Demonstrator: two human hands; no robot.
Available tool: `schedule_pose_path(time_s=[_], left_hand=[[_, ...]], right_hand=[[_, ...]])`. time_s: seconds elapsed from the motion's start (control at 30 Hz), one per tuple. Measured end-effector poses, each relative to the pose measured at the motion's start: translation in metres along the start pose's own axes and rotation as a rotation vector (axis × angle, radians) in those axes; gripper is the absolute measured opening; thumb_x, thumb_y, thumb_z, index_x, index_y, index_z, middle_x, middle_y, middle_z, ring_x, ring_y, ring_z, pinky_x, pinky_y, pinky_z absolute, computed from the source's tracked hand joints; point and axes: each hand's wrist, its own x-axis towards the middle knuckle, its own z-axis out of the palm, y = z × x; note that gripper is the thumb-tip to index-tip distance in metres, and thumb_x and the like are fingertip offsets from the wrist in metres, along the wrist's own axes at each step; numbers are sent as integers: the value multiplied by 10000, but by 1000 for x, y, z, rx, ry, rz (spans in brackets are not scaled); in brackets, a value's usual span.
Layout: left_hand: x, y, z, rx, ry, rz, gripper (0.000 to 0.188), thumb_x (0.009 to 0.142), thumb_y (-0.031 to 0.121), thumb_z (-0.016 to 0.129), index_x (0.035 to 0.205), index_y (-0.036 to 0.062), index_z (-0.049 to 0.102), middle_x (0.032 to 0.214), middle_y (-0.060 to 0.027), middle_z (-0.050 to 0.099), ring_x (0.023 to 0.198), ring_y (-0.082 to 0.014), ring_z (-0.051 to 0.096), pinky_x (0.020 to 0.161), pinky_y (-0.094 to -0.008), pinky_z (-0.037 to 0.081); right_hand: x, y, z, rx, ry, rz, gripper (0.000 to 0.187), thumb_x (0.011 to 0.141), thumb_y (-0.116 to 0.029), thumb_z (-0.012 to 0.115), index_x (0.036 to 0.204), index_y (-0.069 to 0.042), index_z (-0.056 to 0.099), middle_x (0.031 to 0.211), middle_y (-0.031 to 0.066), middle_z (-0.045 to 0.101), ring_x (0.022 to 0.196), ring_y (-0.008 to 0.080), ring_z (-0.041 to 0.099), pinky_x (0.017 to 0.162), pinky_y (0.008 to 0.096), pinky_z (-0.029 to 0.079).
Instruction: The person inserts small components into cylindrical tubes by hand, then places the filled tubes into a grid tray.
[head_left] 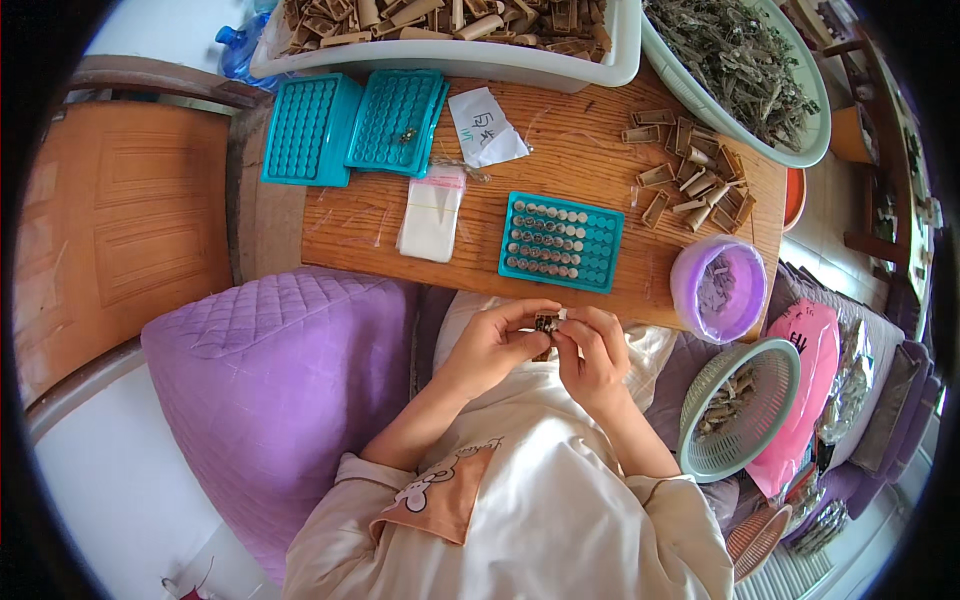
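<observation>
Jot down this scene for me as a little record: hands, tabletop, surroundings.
Left hand: left hand pinches a small brown piece
Right hand: right hand has its fingers at that piece, beside a small white bit; grip unclear
Nearest tray: teal tray, left slots filled with round pieces, right slots bare
Table: wooden table with clear bags, white paper, scattered brown troughs
Far edge: white tub, pale basin
Beside the person: purple cushion, green basket
</observation>
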Motion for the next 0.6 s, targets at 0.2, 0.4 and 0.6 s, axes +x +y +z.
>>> schedule_pose_path(time_s=[0.2, 0.4, 0.6], left_hand=[[-4, -1, 7, -49, 7, -41, 334, 777, 2, 529, 1104, -13, 466, 963, -49, 541, 813, -89, 527, 716, -218, 451], [-5, -1, 3, 263, 10, -5, 329, 778, 2, 527, 1100, -20, 467, 946, -57, 555, 818, -87, 530, 715, -210, 445], [-9, -4, 4, 156, -129, -150, 269, 783, 20, 500, 1045, -38, 492, 929, -73, 561, 823, -114, 553, 706, -219, 446]], right_hand=[[-7, 1, -2, -35, 13, -35, 189, 606, 34, 624, 769, -18, 545, 811, 92, 530, 688, 236, 535, 561, 304, 449], [5, -2, -14, 101, -236, 199, 163, 625, 3, 629, 758, -16, 536, 781, 83, 528, 697, 235, 532, 572, 301, 443], [25, 3, -32, 352, -528, 565, 72, 674, 14, 589, 723, -7, 540, 763, 79, 534, 689, 210, 533, 575, 288, 432]])
